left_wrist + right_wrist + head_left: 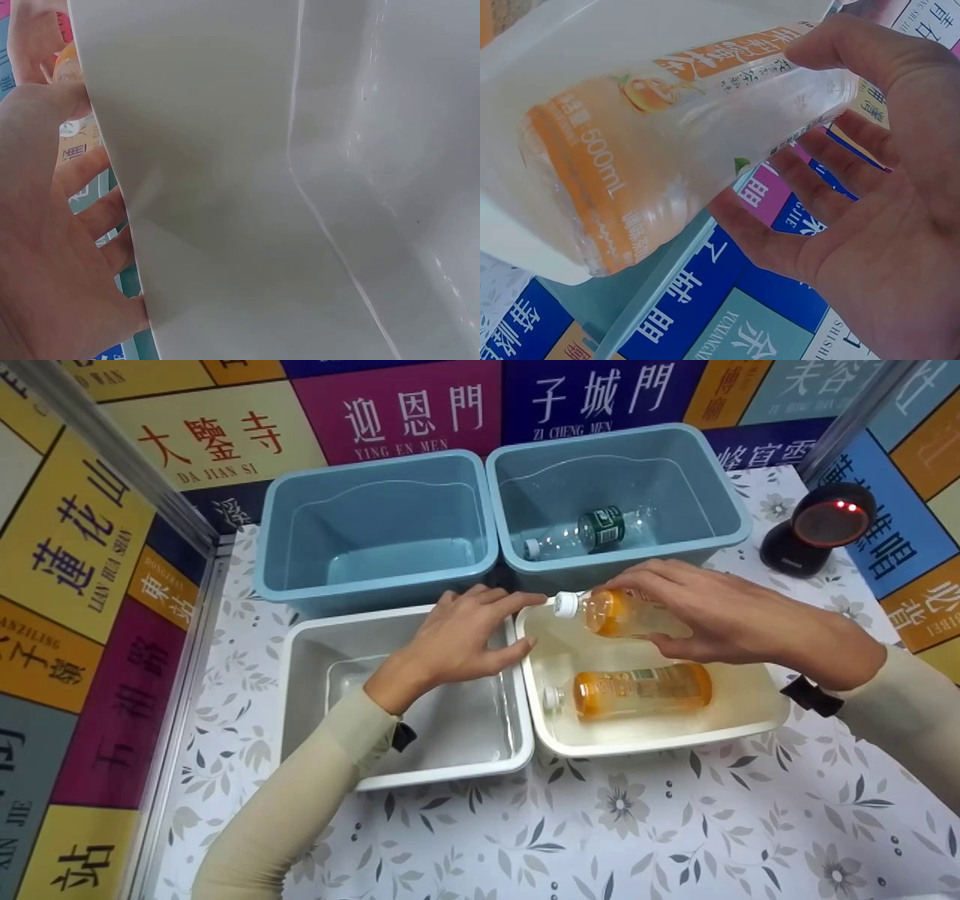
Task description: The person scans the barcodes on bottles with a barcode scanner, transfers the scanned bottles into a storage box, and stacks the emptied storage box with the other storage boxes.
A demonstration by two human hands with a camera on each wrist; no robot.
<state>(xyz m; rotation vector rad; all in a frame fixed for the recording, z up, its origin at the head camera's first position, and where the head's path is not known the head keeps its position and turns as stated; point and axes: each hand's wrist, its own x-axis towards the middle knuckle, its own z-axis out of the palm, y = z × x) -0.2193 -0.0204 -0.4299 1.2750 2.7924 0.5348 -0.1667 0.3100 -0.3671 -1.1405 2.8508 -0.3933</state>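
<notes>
My right hand (712, 611) holds a clear plastic bottle with an orange label (611, 613) over the cream bin (660, 746). Its white cap points left; in the right wrist view the thumb and fingers lie on either side of the bottle (652, 150). Another orange-labelled bottle (641, 692) lies on its side in that bin. Over the white bin (442, 775) is my left hand (465, 637), its fingers spread and its index fingertip close to the held bottle's cap. Nothing is in its grasp; the left wrist view shows the hand (52, 225) beside the bin wall.
Behind stand two blue bins: the left one (375, 586) and the right one (622, 556), which contains a clear bottle with a green label (602, 527). A black device with red lights (817, 529) stands at right on the flower-patterned table (600, 840). Printed panels enclose the back and sides.
</notes>
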